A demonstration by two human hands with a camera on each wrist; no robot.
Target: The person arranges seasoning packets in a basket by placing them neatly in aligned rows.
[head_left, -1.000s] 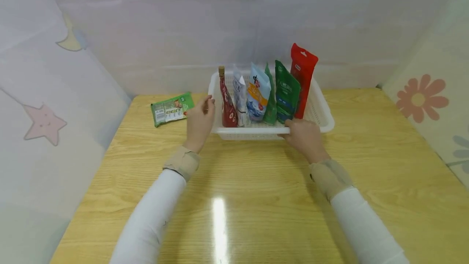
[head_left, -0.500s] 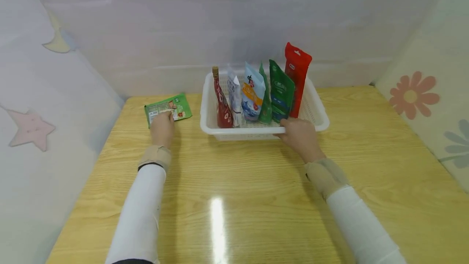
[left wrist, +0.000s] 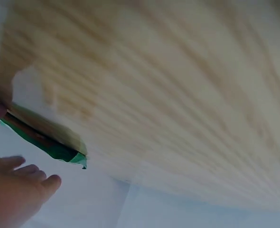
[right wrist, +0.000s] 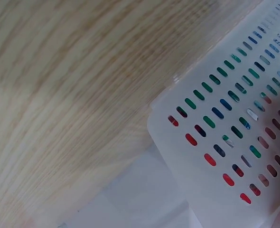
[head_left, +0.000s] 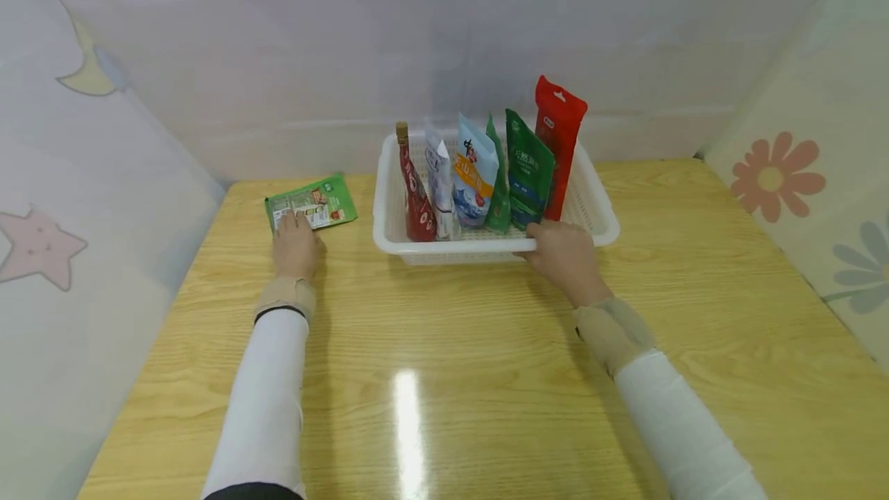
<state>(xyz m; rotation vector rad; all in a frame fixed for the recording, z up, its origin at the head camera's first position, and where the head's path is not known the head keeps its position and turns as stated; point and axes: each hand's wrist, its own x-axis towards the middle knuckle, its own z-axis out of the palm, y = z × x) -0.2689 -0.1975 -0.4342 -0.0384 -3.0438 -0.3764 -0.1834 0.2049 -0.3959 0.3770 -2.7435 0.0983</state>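
My left hand (head_left: 295,247) reaches onto a flat green snack packet (head_left: 339,197) at the table's back left. In the left wrist view, a digit is right at the edge of the packet (left wrist: 50,145), while the other fingers (left wrist: 45,187) stay spread apart from it. My right hand (head_left: 564,257) grips the front rim of a white plastic basket (head_left: 458,248), thumb over the rim. The right wrist view shows the slotted basket wall (right wrist: 178,147) with only bits of the hand at the right edge.
Standing in the basket are a red bottle (head_left: 418,203) with a cork-like top, a white pouch (head_left: 441,184), a blue-white pouch (head_left: 474,184), green pouches (head_left: 530,168) and a tall red packet (head_left: 558,137). A pale wall covering (head_left: 333,37) backs the wooden table (head_left: 361,346).
My left hand has left the basket's left side and moved left onto the green packet, its fingers now extending over it. The right hand keeps its grip on the rim. The view shifts slightly.
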